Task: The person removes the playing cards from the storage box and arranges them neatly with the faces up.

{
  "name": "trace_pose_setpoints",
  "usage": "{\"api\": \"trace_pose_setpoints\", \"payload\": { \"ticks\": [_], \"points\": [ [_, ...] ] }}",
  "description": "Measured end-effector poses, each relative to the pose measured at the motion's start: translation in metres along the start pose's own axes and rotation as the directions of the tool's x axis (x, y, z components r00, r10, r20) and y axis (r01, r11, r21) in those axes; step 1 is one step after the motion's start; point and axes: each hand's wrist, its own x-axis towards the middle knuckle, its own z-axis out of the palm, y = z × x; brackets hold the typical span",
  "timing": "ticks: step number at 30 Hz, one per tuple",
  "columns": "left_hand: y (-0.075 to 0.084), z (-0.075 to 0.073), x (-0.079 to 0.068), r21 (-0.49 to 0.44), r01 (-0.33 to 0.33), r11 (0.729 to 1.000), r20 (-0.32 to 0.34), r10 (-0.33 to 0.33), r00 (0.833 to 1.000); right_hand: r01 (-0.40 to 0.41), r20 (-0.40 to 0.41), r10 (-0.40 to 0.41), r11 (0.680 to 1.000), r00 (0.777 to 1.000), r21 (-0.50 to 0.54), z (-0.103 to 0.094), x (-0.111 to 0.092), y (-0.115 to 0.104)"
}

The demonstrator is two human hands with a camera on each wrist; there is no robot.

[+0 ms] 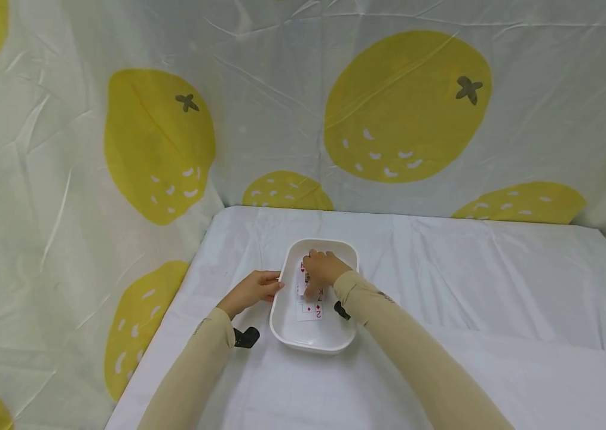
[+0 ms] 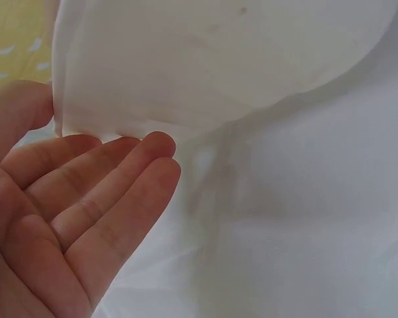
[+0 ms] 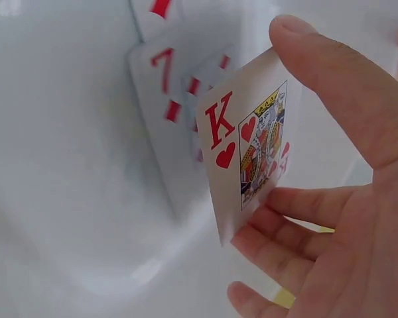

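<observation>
A white plastic tray point(image 1: 315, 347) with rounded corners stands on the cloth. At its left side my left hand point(image 1: 251, 292) holds the rim, thumb at the edge and fingers against the outer wall in the left wrist view. Inside the tray, my right hand point(image 1: 327, 270) grips a king of hearts playing card point(image 3: 252, 149) between thumb and fingers, tilted up from the bottom. Beneath it lie a seven of diamonds point(image 3: 160, 106) and another red-diamond card point(image 3: 158, 18), which reads as a two in the head view. The right hand covers part of the cards in the head view.
White cloth point(image 1: 486, 280) covers the table, with wide room to the right of the tray. A lemon-print curtain point(image 1: 271, 107) hangs behind and along the left. Black wrist-camera mounts point(image 1: 247, 337) stick out by both wrists, the right one over the tray.
</observation>
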Motion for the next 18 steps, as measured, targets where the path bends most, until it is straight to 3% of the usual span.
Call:
{"api": "trace_pose_setpoints", "payload": {
  "ticks": [8,14,18],
  "points": [
    [0.001,0.0,0.001,0.019,0.037,0.999,-0.037,-0.036,0.999,0.043,-0.055,-0.047,0.997,0.997,-0.062,-0.025,-0.018,0.01],
    [-0.001,0.001,0.003,0.019,0.046,0.999,-0.027,-0.045,0.999,0.102,-0.136,-0.11,0.993,0.985,-0.063,-0.037,-0.042,0.033],
    [-0.001,0.001,0.003,0.016,0.054,0.998,-0.029,-0.053,0.998,0.09,-0.155,-0.101,0.993,0.983,-0.074,-0.04,-0.06,0.049]
  ]
}}
